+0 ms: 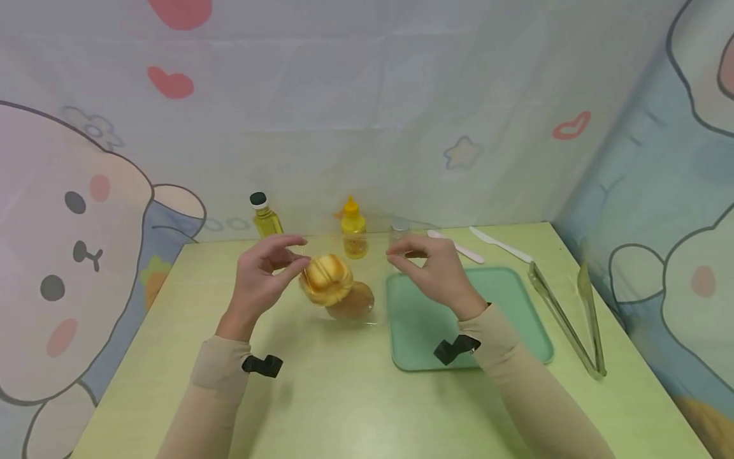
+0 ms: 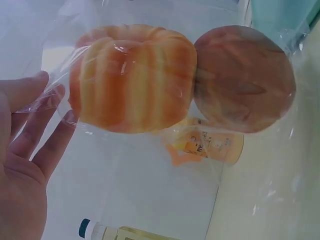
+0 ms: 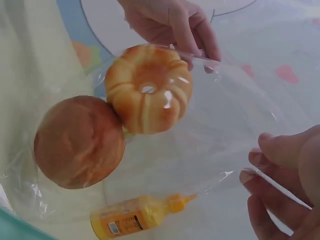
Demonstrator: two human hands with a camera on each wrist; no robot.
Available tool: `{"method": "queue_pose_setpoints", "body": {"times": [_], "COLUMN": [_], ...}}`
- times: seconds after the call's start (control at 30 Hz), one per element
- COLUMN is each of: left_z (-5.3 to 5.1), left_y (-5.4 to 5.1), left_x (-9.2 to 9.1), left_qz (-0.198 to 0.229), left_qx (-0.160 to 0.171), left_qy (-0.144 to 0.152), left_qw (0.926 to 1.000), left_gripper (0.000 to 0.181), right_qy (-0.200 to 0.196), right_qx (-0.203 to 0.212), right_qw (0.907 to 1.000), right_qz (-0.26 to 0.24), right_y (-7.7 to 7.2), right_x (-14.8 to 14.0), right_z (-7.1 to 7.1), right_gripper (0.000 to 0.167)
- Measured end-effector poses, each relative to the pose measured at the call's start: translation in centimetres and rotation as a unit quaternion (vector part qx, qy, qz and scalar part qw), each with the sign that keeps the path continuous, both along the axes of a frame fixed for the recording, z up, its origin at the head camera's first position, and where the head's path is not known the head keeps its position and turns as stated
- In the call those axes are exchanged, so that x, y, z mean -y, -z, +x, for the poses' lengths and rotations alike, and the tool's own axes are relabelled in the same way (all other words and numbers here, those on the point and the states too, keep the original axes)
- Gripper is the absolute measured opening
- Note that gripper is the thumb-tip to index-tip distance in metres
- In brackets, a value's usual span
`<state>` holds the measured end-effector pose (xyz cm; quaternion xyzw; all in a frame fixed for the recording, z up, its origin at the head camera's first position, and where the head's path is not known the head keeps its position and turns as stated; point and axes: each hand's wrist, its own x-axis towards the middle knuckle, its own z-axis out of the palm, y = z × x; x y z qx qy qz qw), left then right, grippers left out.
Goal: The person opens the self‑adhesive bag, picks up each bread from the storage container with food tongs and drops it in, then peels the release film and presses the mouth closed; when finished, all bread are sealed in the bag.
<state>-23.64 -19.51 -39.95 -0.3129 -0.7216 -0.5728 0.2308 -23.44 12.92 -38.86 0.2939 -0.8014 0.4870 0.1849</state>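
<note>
Left hand (image 1: 260, 271) and right hand (image 1: 438, 274) each pinched a side of the clear bag (image 3: 220, 130), ring bread (image 1: 327, 280) and brown bun (image 1: 355, 302) inside, aloft toward the counter's (image 1: 321, 395) back edge, seemingly spreading it, the next move likely calling for even tension.

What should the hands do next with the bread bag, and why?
I'd probably shift the clear bag a little right, over the green tray. The left hand and right hand both pinch it, the ring-shaped bread and round brown bread are inside, and the tray lies nearby.
</note>
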Motion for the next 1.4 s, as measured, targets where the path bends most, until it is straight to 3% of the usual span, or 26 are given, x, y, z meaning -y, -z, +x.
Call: {"method": "queue_pose_setpoints", "body": {"times": [0.2, 0.3, 0.4, 0.5, 0.63, 0.77, 0.9, 1.17, 1.4], "left_z": [0.3, 0.5, 0.6, 0.8, 0.8, 0.9, 0.9, 0.8, 0.9], "left_y": [-0.3, -0.5, -0.5, -0.2, 0.4, 1.2, 2.0, 2.3, 2.4], "left_x": [0.0, 0.0, 0.0, 0.0, 0.0, 0.0, 0.1, 0.2, 0.0], "left_qz": [0.006, 0.012, 0.02, 0.032, 0.041, 0.02, -0.001, 0.004, -0.005], "left_qx": [-0.017, -0.015, -0.013, -0.002, 0.026, 0.061, 0.091, 0.078, 0.066], "left_qy": [-0.045, -0.057, -0.058, -0.054, -0.056, -0.074, -0.085, -0.093, -0.094], "left_qw": [0.9988, 0.9982, 0.998, 0.998, 0.9973, 0.9952, 0.9922, 0.9926, 0.9934], "left_gripper": [0.036, 0.033, 0.031, 0.03, 0.027, 0.024, 0.025, 0.026, 0.024], "right_qy": [-0.003, -0.013, -0.035, -0.051, -0.049, -0.03, -0.027, -0.045, -0.063], "right_qx": [-0.035, -0.03, 0.002, 0.051, 0.123, 0.188, 0.215, 0.171, 0.159], "right_qw": [0.999, 0.9983, 0.9965, 0.992, 0.9834, 0.9744, 0.9706, 0.9792, 0.9799], "right_qz": [-0.028, -0.049, -0.076, -0.103, -0.124, -0.12, -0.106, -0.099, -0.103], "right_y": [0.4, 0.5, 0.6, 0.8, 1.2, 1.6, 2.1, 2.6, 2.7], "right_x": [0.3, 0.4, 0.5, 0.6, 0.7, 0.9, 1.1, 1.6, 2.4], "right_z": [0.0, 0.0, 0.1, 0.1, 0.0, -0.2, -0.4, -0.5, -0.3], "right_gripper": [0.007, 0.009, 0.02, 0.044, 0.065, 0.044, 0.021, 0.013, 0.016]}}
